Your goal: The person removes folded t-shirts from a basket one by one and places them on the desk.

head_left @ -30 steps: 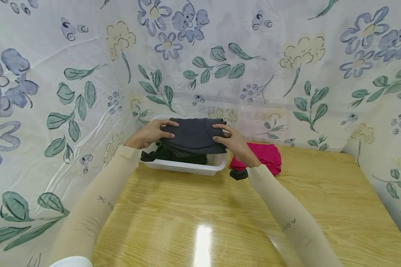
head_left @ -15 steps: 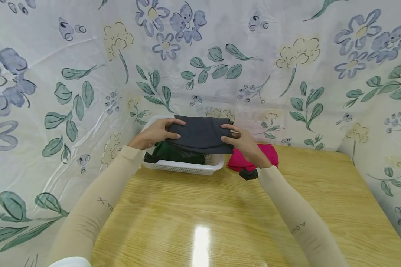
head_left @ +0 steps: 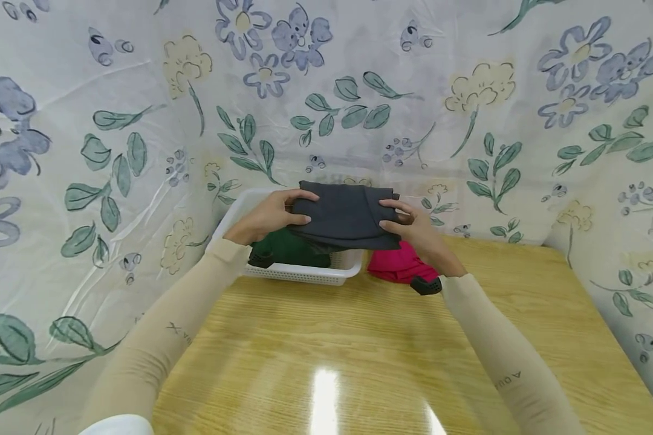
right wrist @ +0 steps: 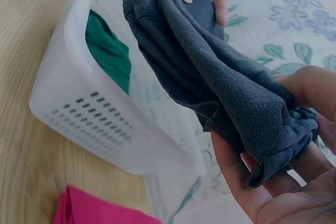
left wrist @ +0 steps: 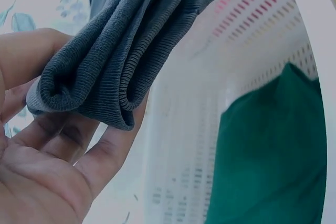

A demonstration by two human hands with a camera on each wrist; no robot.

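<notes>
A folded dark grey knit garment [head_left: 345, 211] is held up between both hands, over the right part of the white basket and overlapping the pink cloth in the head view. Its left end is gripped by my left hand [head_left: 274, 212], thumb on one side and fingers on the other. My right hand [head_left: 418, 232] pinches the opposite end the same way. Stacked folds and a ribbed edge of the garment [left wrist: 121, 61] show in the left wrist view. Below, a dark green cloth [head_left: 294, 249] lies inside the white perforated basket [head_left: 305, 273].
To the right of the basket, a folded bright pink cloth [head_left: 394, 267] lies on the wooden table [head_left: 381, 350]. Floral sheeting [head_left: 359, 139] hangs close behind the basket and along the left and right sides. Black wrist mounts [head_left: 426, 285] sit under both wrists.
Both hands have carried the grey garment to the right and slightly up relative to the basket. More of the green cloth and basket interior shows now. The head view has shifted a little.
</notes>
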